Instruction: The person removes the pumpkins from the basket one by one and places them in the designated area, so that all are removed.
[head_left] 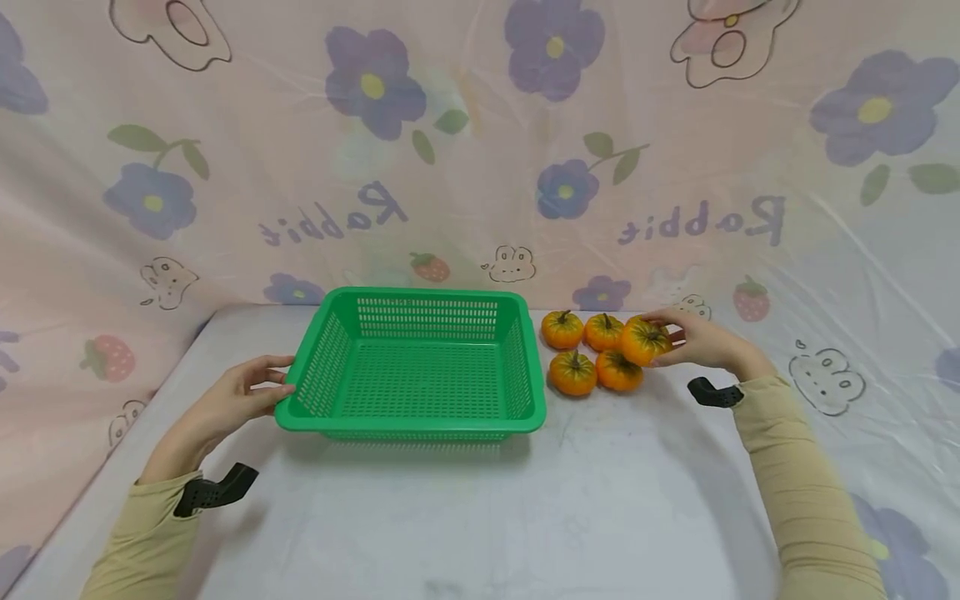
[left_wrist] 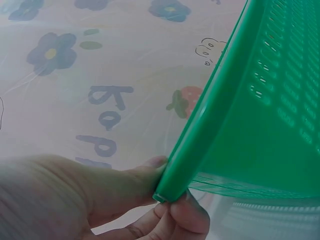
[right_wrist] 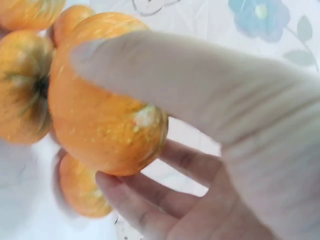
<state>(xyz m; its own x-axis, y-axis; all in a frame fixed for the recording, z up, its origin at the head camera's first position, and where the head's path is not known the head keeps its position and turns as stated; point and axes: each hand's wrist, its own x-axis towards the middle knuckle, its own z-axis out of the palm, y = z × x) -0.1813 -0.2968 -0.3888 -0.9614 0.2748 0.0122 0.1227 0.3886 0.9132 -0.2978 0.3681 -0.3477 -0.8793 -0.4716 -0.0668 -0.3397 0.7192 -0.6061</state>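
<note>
My left hand (head_left: 236, 398) pinches the left rim of a green plastic basket (head_left: 408, 425), an open rectangular one with slotted walls. In the left wrist view the thumb lies on the outer side of the rim (left_wrist: 200, 125) and fingertips curl beneath it. To the basket's right, my right hand (head_left: 705, 342) grips a small orange pumpkin (head_left: 643, 342) between thumb and fingers. That pumpkin overlaps another pumpkin (head_left: 619, 373) lower down. In the right wrist view the thumb lies across the held pumpkin (right_wrist: 110, 135), with fingers around its far side.
Several more small pumpkins (head_left: 573, 373) with dark stems cluster close beside the basket's right wall. They sit on a white tabletop (head_left: 480, 517). Behind the table hangs a pale curtain (head_left: 480, 183) printed with flowers, rabbits and strawberries. Each sleeve carries a black wrist mount (head_left: 213, 492).
</note>
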